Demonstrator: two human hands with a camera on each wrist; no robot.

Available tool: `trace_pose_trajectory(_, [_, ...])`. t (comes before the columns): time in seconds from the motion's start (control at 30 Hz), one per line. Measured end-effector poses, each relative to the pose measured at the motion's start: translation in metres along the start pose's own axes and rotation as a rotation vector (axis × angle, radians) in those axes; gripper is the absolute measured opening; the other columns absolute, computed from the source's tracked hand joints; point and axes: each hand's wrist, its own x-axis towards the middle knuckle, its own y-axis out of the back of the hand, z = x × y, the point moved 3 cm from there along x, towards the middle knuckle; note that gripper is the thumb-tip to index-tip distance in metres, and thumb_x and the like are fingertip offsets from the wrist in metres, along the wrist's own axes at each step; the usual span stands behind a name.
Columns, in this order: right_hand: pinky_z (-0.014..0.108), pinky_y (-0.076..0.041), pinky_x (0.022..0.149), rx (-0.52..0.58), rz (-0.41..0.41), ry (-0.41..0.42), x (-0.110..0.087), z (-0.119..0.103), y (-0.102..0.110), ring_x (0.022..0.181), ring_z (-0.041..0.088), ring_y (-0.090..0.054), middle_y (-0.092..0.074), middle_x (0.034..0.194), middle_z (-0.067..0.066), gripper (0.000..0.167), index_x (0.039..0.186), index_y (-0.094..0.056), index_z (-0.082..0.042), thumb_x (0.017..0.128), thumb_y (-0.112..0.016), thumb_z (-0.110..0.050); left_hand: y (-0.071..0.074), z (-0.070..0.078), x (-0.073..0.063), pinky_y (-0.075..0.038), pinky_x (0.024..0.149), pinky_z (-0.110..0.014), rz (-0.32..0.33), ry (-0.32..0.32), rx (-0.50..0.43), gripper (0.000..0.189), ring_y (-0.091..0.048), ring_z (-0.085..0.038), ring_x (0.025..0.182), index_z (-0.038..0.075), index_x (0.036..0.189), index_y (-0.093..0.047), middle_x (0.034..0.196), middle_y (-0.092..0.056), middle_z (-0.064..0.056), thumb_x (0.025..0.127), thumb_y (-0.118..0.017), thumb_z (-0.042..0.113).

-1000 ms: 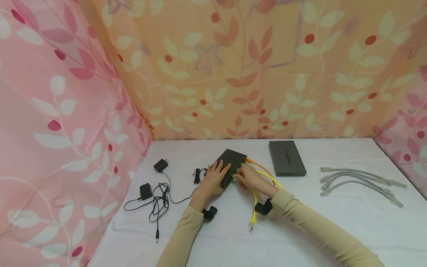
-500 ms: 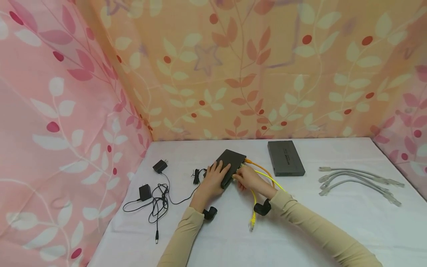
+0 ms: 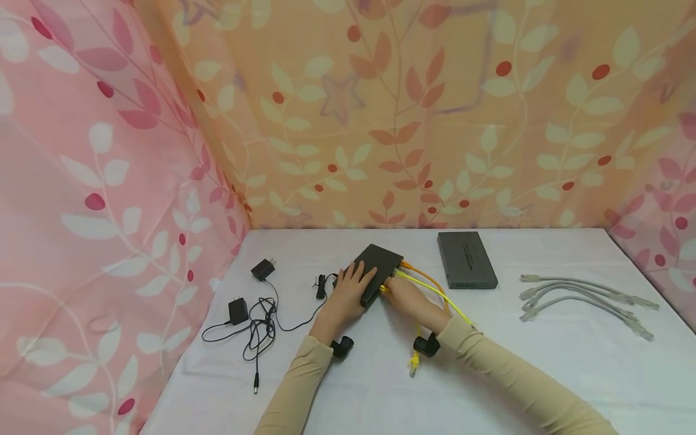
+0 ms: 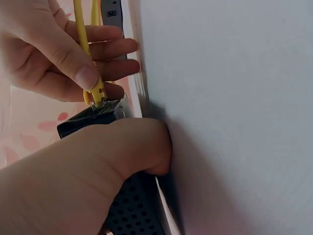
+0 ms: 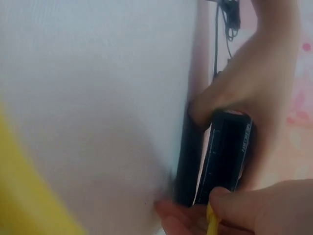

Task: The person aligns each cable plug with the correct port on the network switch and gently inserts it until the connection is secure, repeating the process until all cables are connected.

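Note:
A black network switch (image 3: 383,257) lies at the middle of the table, angled. My left hand (image 3: 345,297) grips it, fingers spread over its top and thumb at its near edge. My right hand (image 3: 408,297) pinches the plug of a yellow network cable (image 4: 98,94) between thumb and fingers, right at the port side of the switch. In the right wrist view my thumb presses the yellow plug (image 5: 212,215) at one end of the port row. An orange cable (image 3: 426,275) runs from the far end of that side. The yellow cable's loose plug (image 3: 414,365) lies nearer me.
A dark grey network box (image 3: 467,260) lies at the back right. Several grey patch cables (image 3: 582,293) lie farther right. Two black power adapters (image 3: 237,311) with tangled cords sit at left. Patterned curtains (image 3: 348,121) stand behind the table and at its sides.
My right hand has shifted slightly and turned at the switch's port side, its fingers now lower against the edge. My left hand and the switch have stayed in place.

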Motion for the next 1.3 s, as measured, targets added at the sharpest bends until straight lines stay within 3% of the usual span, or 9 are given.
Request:
trace_pose_trajectory(0.2, [0.036, -0.051, 0.062, -0.184, 0.061, 0.1, 0.004, -0.007, -0.005, 0.074, 0.026, -0.063, -0.064, 0.081, 0.014, 0.009, 0.095, -0.061, 0.001, 0.088, -0.059, -0.001, 0.002, -0.005, -0.002, -0.025, 0.106, -0.058, -0.021, 0.044, -0.017, 0.083, -0.023, -0.041, 0.137, 0.019, 0.148, -0.024, 0.15, -0.025, -0.02, 0.08, -0.071, 0.027])
trace_pose_trajectory(0.33, [0.035, -0.05, 0.061, -0.199, 0.092, 0.124, 0.006, -0.01, -0.004, 0.073, 0.025, -0.062, -0.063, 0.078, 0.013, 0.005, 0.092, -0.061, 0.001, 0.087, -0.059, 0.0, 0.002, -0.01, -0.002, -0.025, 0.106, -0.058, -0.048, 0.053, -0.055, 0.087, -0.02, -0.042, 0.137, 0.018, 0.149, -0.021, 0.151, -0.022, -0.021, 0.078, -0.071, 0.026])
trace_pose_trajectory(0.53, [0.035, -0.052, 0.063, -0.213, 0.072, 0.142, 0.014, -0.015, -0.004, 0.077, 0.025, -0.064, -0.065, 0.082, 0.014, 0.009, 0.095, -0.062, 0.001, 0.088, -0.057, 0.002, 0.002, -0.023, -0.004, -0.021, 0.108, -0.057, -0.094, 0.058, -0.12, 0.093, -0.014, -0.041, 0.139, 0.02, 0.15, -0.015, 0.153, -0.015, -0.02, 0.076, -0.07, 0.026])
trace_pose_trajectory(0.7, [0.034, -0.054, 0.067, -0.227, 0.062, 0.115, 0.022, -0.018, -0.008, 0.084, 0.026, -0.065, -0.066, 0.093, 0.016, 0.016, 0.105, -0.061, 0.003, 0.089, -0.055, 0.0, 0.005, -0.032, -0.008, -0.018, 0.109, -0.056, -0.099, 0.058, -0.185, 0.09, -0.011, -0.041, 0.14, 0.02, 0.15, -0.016, 0.153, -0.014, -0.02, 0.076, -0.068, 0.029])
trace_pose_trajectory(0.93, [0.035, -0.053, 0.064, -0.23, 0.115, 0.165, 0.032, -0.013, -0.011, 0.079, 0.027, -0.064, -0.065, 0.089, 0.015, 0.012, 0.1, -0.06, 0.001, 0.089, -0.056, 0.001, 0.007, -0.036, -0.01, -0.017, 0.109, -0.057, -0.086, 0.069, -0.247, 0.087, -0.009, -0.044, 0.139, 0.018, 0.149, -0.02, 0.151, -0.015, -0.024, 0.081, -0.068, 0.044])
trace_pose_trajectory(1.1, [0.035, -0.053, 0.066, -0.172, 0.113, 0.16, 0.043, -0.004, -0.009, 0.08, 0.025, -0.065, -0.066, 0.09, 0.012, 0.013, 0.102, -0.061, -0.002, 0.09, -0.056, -0.002, 0.007, -0.036, -0.009, -0.019, 0.108, -0.058, -0.056, 0.082, -0.203, 0.084, -0.011, -0.048, 0.137, 0.014, 0.149, -0.018, 0.15, -0.015, -0.027, 0.084, -0.06, 0.046])
trace_pose_trajectory(1.3, [0.038, -0.052, 0.074, -0.108, 0.107, 0.141, 0.041, 0.009, 0.0, 0.087, 0.027, -0.065, -0.068, 0.098, 0.01, 0.021, 0.107, -0.063, -0.005, 0.087, -0.061, -0.003, 0.002, -0.036, -0.005, -0.02, 0.107, -0.059, -0.045, 0.102, -0.127, 0.082, -0.013, -0.05, 0.136, 0.01, 0.149, -0.021, 0.149, -0.017, -0.029, 0.085, -0.058, 0.046])
